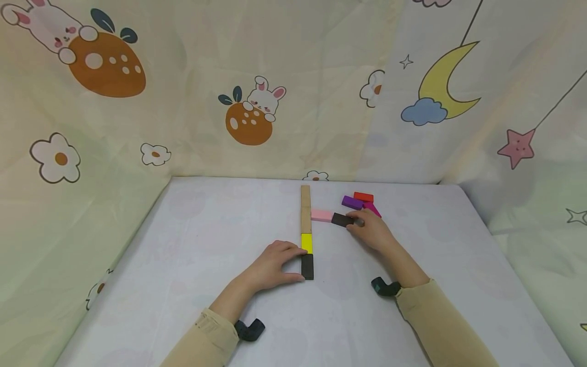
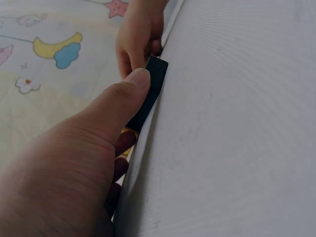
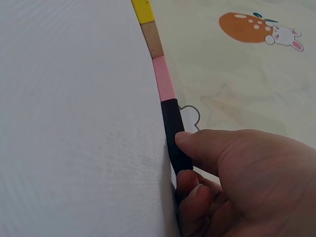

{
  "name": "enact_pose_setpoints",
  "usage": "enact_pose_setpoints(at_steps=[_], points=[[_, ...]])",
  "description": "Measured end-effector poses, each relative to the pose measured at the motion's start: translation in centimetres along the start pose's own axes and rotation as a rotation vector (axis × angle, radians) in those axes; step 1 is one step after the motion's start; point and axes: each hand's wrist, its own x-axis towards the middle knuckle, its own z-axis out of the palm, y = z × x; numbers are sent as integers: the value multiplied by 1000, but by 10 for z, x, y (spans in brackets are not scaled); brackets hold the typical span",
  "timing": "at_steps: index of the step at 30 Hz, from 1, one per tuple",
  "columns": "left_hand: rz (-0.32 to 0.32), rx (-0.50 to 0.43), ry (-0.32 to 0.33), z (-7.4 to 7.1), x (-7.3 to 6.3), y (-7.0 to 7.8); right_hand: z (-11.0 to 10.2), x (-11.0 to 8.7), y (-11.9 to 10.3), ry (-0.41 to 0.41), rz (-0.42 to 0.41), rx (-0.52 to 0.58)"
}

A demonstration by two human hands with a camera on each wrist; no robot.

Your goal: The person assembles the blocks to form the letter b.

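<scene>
Plainly, our right grip (image 1: 372, 232) is narrow, thumb and fingertips pinching the side black block (image 1: 341, 219), which lies flat on the tabletop (image 1: 192, 244) at the grip's left. Our left grip (image 1: 274, 265) holds the near black block (image 1: 307, 268), thumb at the end closest to us and a fingertip beside the opposite end.

We judge both blocks light and stiff, perhaps painted wood: they should neither bend nor break easily, but smooth faces could skid if we squeeze unevenly. For the side black block, we would pinch the long edges near its free end, low down, leaving the joined end bare. For the near black block, thumb and finger across its length look steady enough; a hard thumb push could shift its neighbours.

Out from the right grip, past the side black block and touching it, we see the pink block (image 1: 322, 215), which leads to the lower wooden block (image 1: 305, 220). Out from the left grip, the yellow block (image 1: 307, 243) comes next, then that wooden piece and the upper wooden block (image 1: 305, 196). Just beyond our right fingertips lie the magenta block (image 1: 373, 209), purple block (image 1: 352, 203) and red block (image 1: 364, 197), bunched together.
</scene>
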Motion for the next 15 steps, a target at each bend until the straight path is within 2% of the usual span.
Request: enact_pose_setpoints(at_steps=[15], points=[[16,5,12,1,0,-1,2,1,2,3,-9,-16]])
